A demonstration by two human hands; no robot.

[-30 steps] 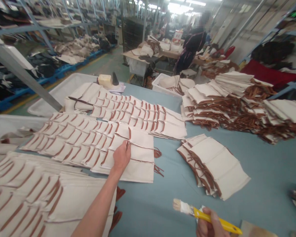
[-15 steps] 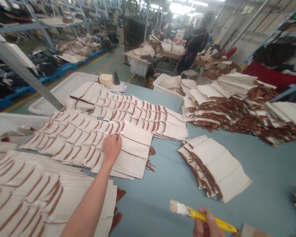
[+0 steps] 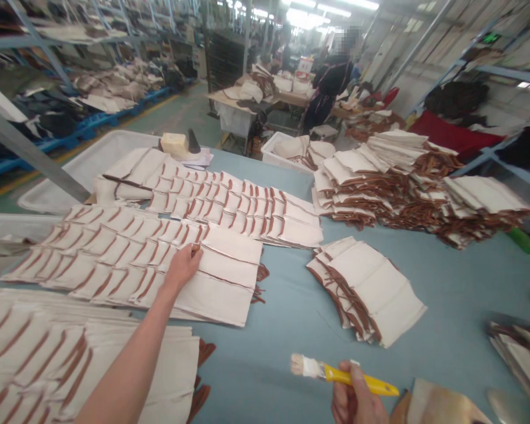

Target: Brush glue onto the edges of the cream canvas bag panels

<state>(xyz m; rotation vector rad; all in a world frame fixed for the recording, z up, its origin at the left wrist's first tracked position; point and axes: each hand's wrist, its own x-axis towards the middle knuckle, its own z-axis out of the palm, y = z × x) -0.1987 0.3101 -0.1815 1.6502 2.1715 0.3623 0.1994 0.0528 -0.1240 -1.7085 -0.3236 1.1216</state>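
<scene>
My left hand [image 3: 186, 265] rests on the middle row of overlapping cream fabric panels [image 3: 229, 280], its fingers closed at the brown-lined edge of the front panel. Brown ties stick out from that panel's right side. Between the thumb and fingers of my right hand [image 3: 357, 396] is a paintbrush [image 3: 331, 373] with a yellow handle, its pale, coated bristles pointing left above the blue-green tabletop [image 3: 247, 365]. A second spread of cream panels [image 3: 154, 359] lies nearest me, partly covered by my left forearm. Another row [image 3: 291, 218] is fanned out behind.
A small fanned stack [image 3: 371, 288] lies right of centre, with tall piles [image 3: 380, 176] of brown-edged panels behind it. A container with a brownish rim [image 3: 437, 400] is at bottom right. White bins [image 3: 128, 138] stand past the table's edge. A person [image 3: 329, 82] stands farther back.
The whole view has shifted, so most things appear farther left. My left hand stays at the same panel edge. My right hand still holds the brush, now slightly higher against the table.
</scene>
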